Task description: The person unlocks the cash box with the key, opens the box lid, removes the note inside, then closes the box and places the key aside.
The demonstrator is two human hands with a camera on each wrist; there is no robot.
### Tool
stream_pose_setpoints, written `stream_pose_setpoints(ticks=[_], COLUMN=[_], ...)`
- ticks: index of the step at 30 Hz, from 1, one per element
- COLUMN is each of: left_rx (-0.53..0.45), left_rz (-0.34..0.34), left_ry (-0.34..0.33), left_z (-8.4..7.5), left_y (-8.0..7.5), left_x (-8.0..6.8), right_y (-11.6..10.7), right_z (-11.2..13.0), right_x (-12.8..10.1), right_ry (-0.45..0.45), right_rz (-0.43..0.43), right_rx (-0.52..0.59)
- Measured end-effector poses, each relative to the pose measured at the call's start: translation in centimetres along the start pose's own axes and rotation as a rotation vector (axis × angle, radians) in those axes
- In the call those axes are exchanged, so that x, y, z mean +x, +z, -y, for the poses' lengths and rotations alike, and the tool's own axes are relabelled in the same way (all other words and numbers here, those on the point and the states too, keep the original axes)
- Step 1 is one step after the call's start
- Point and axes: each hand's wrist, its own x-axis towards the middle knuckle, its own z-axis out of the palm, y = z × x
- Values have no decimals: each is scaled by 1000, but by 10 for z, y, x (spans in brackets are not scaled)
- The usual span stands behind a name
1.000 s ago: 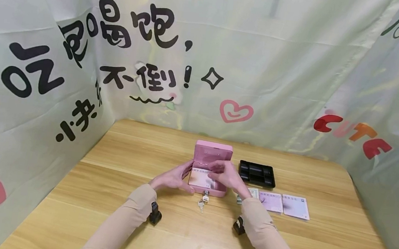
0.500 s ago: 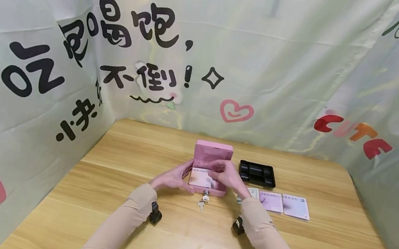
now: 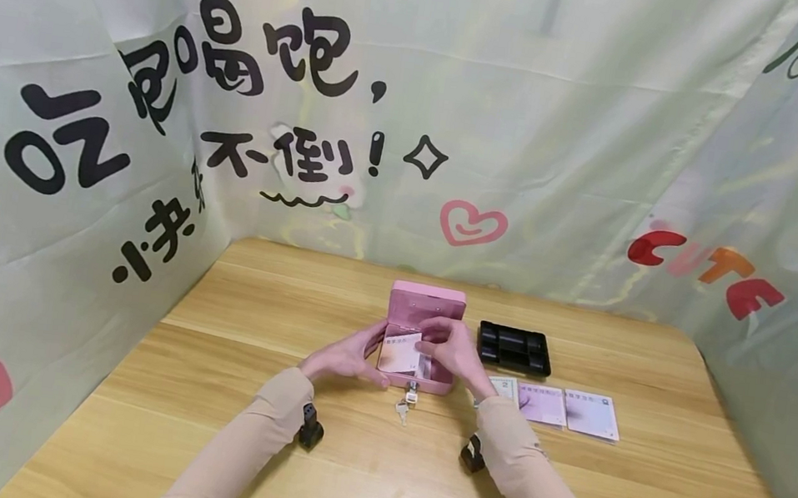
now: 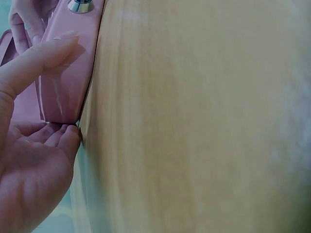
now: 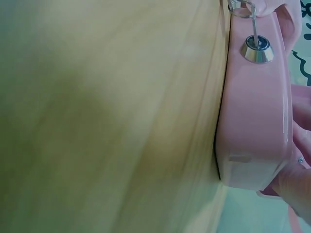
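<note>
A pink cash box stands on the wooden table with its lid raised. My left hand grips its left front corner; in the left wrist view the thumb lies on the front wall and the fingertips touch the side. Inside the box lies a pale banknote, tilted, with another note partly visible under its right side. My right hand reaches into the box and pinches this note's right edge; the right wrist view hides the fingertips behind the box wall. A key sits in the front lock.
Keys hang from the lock onto the table. Right of the box sits a black compartment tray. In front of the tray are a greenish note, a purple note and a bluish note in a row. Printed cloth walls surround the table.
The banknote under my right hand has turned from lying straight to tilted, uncovering part of a note beneath. My right hand has shifted slightly; my left hand has stayed put.
</note>
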Motion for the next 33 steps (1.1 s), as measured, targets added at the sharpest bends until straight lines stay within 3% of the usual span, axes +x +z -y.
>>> stream_pose_setpoints(ticks=[7,13,20,28,33], left_rx=[22,21,11,13,12], left_rz=[-11,-3,4,-16,-16], left_ry=[-12,1,21,-30,-25], left_z=[-1,-1,1,-1,-1], left_y=[0,0,0,0,0], left_x=[-1,-1,1,-1,-1], right_y=[3,7,12,10,8], right_z=[4,5,4,5,5], right_x=[3,7,12,11,8], right_ry=[14,62,96,96,97], right_rz=[53,82,77,42,50], right_rx=[1,-75,-75,-45,-35])
